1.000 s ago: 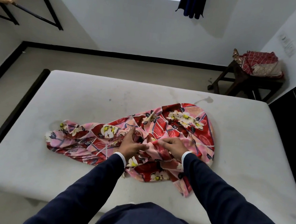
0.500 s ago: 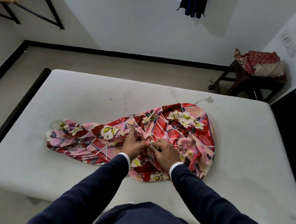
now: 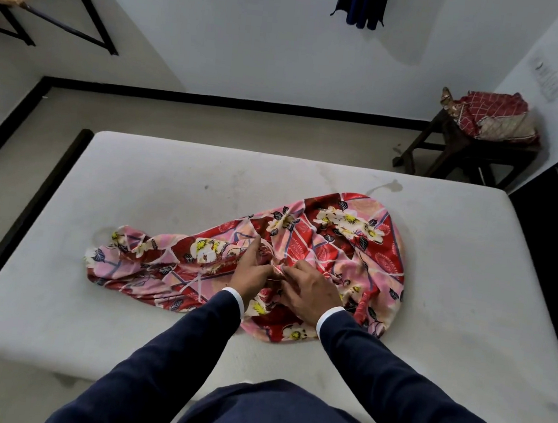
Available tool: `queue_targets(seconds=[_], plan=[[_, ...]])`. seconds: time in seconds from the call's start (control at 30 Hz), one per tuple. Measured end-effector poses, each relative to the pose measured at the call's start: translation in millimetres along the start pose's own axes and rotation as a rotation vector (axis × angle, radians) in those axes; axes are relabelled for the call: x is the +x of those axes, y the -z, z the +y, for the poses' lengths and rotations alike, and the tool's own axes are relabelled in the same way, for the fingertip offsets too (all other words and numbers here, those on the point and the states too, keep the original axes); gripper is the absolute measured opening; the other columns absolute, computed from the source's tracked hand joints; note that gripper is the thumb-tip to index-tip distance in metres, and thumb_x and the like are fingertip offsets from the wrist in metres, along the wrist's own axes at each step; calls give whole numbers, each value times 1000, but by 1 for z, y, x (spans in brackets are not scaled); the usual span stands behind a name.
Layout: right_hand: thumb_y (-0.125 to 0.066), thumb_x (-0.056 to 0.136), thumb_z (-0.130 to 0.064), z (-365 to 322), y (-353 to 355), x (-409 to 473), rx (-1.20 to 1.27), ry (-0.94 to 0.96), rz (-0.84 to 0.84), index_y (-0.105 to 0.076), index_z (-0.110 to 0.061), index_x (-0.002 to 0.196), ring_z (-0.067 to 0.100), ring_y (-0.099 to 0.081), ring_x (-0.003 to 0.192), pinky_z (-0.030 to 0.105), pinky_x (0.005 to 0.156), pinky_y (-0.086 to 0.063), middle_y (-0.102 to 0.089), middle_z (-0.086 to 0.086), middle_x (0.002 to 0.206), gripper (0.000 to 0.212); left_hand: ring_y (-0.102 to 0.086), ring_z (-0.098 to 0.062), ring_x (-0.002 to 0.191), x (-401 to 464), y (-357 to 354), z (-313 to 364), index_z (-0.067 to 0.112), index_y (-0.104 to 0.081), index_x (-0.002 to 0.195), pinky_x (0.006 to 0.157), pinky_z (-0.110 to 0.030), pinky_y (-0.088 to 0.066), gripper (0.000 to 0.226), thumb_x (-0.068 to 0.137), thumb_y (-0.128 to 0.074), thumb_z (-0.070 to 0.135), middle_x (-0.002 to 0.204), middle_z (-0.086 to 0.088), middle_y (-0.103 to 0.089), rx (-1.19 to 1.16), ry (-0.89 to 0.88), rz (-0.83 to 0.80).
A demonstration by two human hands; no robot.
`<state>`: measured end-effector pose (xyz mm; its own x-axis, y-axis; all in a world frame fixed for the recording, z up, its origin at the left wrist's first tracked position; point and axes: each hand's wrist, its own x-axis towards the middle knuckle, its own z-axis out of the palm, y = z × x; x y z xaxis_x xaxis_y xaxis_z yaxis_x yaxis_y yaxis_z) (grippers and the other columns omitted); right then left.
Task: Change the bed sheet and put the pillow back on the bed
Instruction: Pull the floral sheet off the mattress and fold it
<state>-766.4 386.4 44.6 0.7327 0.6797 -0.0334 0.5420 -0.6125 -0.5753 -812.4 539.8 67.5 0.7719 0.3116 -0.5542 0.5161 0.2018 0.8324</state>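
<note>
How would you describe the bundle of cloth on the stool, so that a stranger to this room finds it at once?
Start from the bare white mattress and look past its far right corner, where a dark wooden stool stands near the wall. On it lies a folded red cloth with a white grid pattern. The crumpled red and pink sheet on the mattress has flowers instead.

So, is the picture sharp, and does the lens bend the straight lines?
Head view: the bed sheet and both hands, left and right, are sharp under soft, even light, with no glare; the wide lens bows the mattress edges and tilts the walls outward; the bottom right corner is slightly blurred.
</note>
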Motion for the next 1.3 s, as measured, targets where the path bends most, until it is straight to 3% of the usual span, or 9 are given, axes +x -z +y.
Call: queue_targets(seconds=[0.23,0.4,0.53,0.7,0.77,0.9,1.03,1.13,1.3], plan=[[-41,95,-36,8,-4,4,-103,20,10,-64,-22,116,16,-63,87,38,70,-58,-62,-5,102,34,-72,-31,89,-2,2,10,24,-16,160,66,-34,-61,86,92,-51,-14,111,7,-58,-1,46,-75],[-34,93,-38,6,-3,12,0,-51,21,-64,-26,104,15,-61,81,38,68,-56,-63,-9,95,33,-70,-43,98,10,10,23,26,-14,160,82,-59,-58,82,95,-53,-7,138,-22,-55,77,32,-86],[-40,91,-35,10,1,20,242,-210,60,-56,-33,77,16,-59,70,36,62,-52,-61,-8,76,21,-73,-38,90,8,17,32,26,-17,159,57,-42,-62,78,97,-49,-7,136,-10,-51,109,-2,-69],[-45,98,-10,37,14,18,470,-373,17,-51,-9,73,9,-53,62,29,61,-38,-58,10,69,26,-73,-29,84,25,66,47,15,-21,158,50,-34,-60,74,96,-52,-9,142,-17,-48,57,-80,183],[-45,100,-6,53,19,12,476,-383,-22,-45,-15,69,-4,-47,56,20,57,-34,-50,-5,63,32,-69,-25,87,39,99,57,12,-22,158,59,-32,-61,76,94,-58,-7,133,-14,-56,74,-151,337],[-44,98,-6,86,8,4,379,-353,-124,-50,-24,72,9,-45,59,29,60,-35,-50,-9,65,32,-56,-27,127,58,154,65,12,-26,157,109,-43,-47,85,85,-73,12,145,-9,-52,171,-210,536],[-45,99,-8,91,2,5,266,-319,-193,-44,-21,71,15,-38,61,34,60,-28,-41,0,66,31,-48,-28,136,71,178,60,18,-18,159,115,-45,-40,95,84,-77,19,154,-12,-42,214,-194,598],[-44,101,-11,83,4,9,299,-312,-196,-46,-22,72,15,-41,64,34,63,-31,-44,0,68,31,-48,-30,137,82,204,46,23,-16,158,113,-47,-42,125,60,-90,52,155,-15,-40,75,-172,671],[-38,100,-26,50,12,14,249,-82,-70,-52,-16,85,14,-43,55,35,55,-38,-48,-3,65,23,-28,-25,149,67,221,50,16,-5,160,122,-40,-28,120,75,-86,37,165,-12,-20,-69,-146,831]])
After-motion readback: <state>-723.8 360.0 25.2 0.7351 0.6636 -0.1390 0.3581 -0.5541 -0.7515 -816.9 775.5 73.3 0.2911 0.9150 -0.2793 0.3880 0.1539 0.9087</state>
